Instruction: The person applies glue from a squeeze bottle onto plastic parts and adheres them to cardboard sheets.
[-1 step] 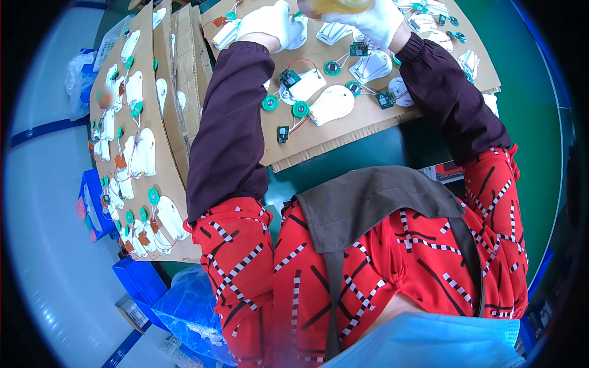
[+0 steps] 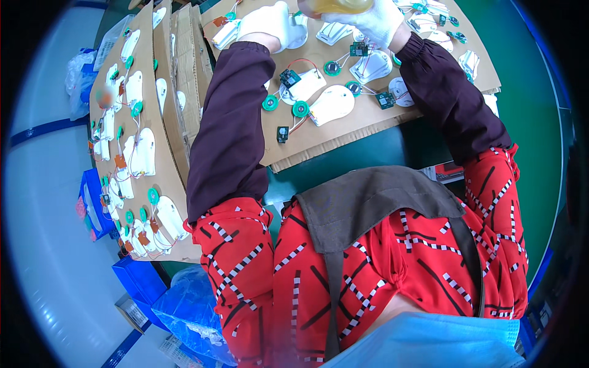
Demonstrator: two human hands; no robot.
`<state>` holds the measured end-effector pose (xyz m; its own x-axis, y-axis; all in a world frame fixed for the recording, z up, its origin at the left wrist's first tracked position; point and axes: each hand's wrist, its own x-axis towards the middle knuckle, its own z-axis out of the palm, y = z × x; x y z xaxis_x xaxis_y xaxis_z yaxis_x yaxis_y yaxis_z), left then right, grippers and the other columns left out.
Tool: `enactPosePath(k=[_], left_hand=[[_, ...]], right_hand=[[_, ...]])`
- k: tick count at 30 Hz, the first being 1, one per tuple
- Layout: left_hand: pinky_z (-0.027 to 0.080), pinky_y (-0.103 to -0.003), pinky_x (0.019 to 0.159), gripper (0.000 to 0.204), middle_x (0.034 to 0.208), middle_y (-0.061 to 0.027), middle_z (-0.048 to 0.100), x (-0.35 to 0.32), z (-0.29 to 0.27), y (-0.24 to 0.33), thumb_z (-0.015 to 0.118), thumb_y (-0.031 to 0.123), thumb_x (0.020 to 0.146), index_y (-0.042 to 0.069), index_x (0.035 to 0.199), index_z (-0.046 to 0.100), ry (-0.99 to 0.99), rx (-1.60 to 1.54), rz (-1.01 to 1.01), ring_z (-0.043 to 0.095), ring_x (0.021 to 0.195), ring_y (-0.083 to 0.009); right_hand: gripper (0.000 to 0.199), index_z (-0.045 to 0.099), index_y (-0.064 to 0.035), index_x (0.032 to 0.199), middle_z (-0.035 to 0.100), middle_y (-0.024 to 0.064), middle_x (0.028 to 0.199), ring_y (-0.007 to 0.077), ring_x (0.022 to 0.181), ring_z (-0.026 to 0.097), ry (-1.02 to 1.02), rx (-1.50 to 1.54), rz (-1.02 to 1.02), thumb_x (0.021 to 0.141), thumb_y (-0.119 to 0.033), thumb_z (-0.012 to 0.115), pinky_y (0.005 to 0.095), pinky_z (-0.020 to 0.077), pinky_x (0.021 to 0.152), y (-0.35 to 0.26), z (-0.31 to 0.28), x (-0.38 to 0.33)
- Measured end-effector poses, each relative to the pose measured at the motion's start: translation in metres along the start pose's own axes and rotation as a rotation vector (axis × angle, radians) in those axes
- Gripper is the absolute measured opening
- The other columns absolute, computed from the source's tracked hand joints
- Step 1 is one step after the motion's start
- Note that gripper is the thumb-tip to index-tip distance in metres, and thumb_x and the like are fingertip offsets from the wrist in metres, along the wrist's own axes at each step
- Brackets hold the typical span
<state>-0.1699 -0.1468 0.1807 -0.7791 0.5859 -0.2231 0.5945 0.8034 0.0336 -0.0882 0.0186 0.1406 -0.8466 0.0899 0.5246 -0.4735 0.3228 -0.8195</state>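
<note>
At the top edge, my gloved right hand [image 2: 375,21] is closed around an amber, see-through rounded container [image 2: 336,6], partly cut off by the frame. My left hand [image 2: 265,23], also in a white glove, is bent with its fingers together beside a white plastic housing [image 2: 298,32]. Whatever its fingertips pinch does not show. Below the hands, a white housing [image 2: 333,105] lies on the cardboard sheet [image 2: 368,122], wired to a green round part [image 2: 300,109]. Another housing [image 2: 304,87] has a small circuit board [image 2: 289,77] on it.
To the left, a second cardboard sheet [image 2: 165,132] carries several rows of wired housings. Cardboard edges [image 2: 187,67] stand between the two sheets. Blue bins [image 2: 136,279] and a blue plastic bag [image 2: 190,306] are at lower left. Green floor [image 2: 527,92] shows at right.
</note>
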Motion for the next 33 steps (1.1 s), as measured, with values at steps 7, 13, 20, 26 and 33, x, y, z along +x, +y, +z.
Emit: enactPosePath(k=[7, 13, 20, 26, 33], left_hand=[[0.047, -0.038, 0.086, 0.045, 0.100, -0.0154, 0.068, 0.043, 0.046, -0.029, 0.061, 0.046, 0.078, 0.010, 0.105, 0.067, 0.004, 0.052, 0.061, 0.065, 0.093, -0.0307], [0.048, -0.036, 0.085, 0.054, 0.096, -0.0141, 0.069, 0.049, 0.060, -0.037, 0.066, 0.052, 0.072, 0.007, 0.102, 0.070, 0.054, -0.123, 0.059, 0.066, 0.092, -0.0284], [0.049, -0.039, 0.086, 0.050, 0.102, -0.0196, 0.067, 0.023, 0.019, -0.014, 0.053, 0.050, 0.079, 0.008, 0.096, 0.072, -0.026, 0.051, 0.032, 0.065, 0.098, -0.0315], [0.050, -0.039, 0.086, 0.050, 0.101, -0.0185, 0.068, 0.018, 0.018, -0.015, 0.056, 0.051, 0.077, 0.008, 0.098, 0.072, 0.006, 0.079, 0.061, 0.065, 0.097, -0.0309], [0.049, -0.040, 0.089, 0.051, 0.103, -0.0193, 0.067, 0.016, 0.016, -0.015, 0.056, 0.050, 0.078, 0.008, 0.101, 0.071, -0.016, 0.020, 0.048, 0.065, 0.099, -0.0318]], right_hand=[[0.074, 0.044, -0.0028, 0.134, 0.061, 0.0088, 0.119, 0.0171, 0.105, 0.059, -0.103, 0.381, 0.117, 0.070, -0.002, 0.080, 0.0314, 0.0477, 0.093, 0.012, -0.001, 0.004], [0.073, 0.044, -0.0027, 0.134, 0.062, 0.0088, 0.118, 0.0165, 0.104, 0.060, -0.118, 0.376, 0.118, 0.070, -0.001, 0.080, 0.0314, 0.0481, 0.093, 0.011, -0.006, 0.001], [0.071, 0.046, -0.0025, 0.133, 0.062, 0.0089, 0.118, 0.0161, 0.104, 0.060, -0.097, 0.196, 0.028, 0.070, -0.001, 0.079, 0.0314, 0.0480, 0.093, 0.020, -0.002, 0.006], [0.074, 0.047, -0.0032, 0.132, 0.059, 0.0084, 0.122, 0.0161, 0.109, 0.057, -0.075, -0.023, -0.036, 0.067, -0.006, 0.083, 0.0323, 0.0456, 0.097, 0.030, -0.004, 0.010], [0.076, 0.046, -0.0040, 0.132, 0.057, 0.0082, 0.124, 0.0166, 0.111, 0.056, -0.090, 0.020, 0.005, 0.066, -0.006, 0.084, 0.0329, 0.0454, 0.097, 0.031, -0.003, 0.012]])
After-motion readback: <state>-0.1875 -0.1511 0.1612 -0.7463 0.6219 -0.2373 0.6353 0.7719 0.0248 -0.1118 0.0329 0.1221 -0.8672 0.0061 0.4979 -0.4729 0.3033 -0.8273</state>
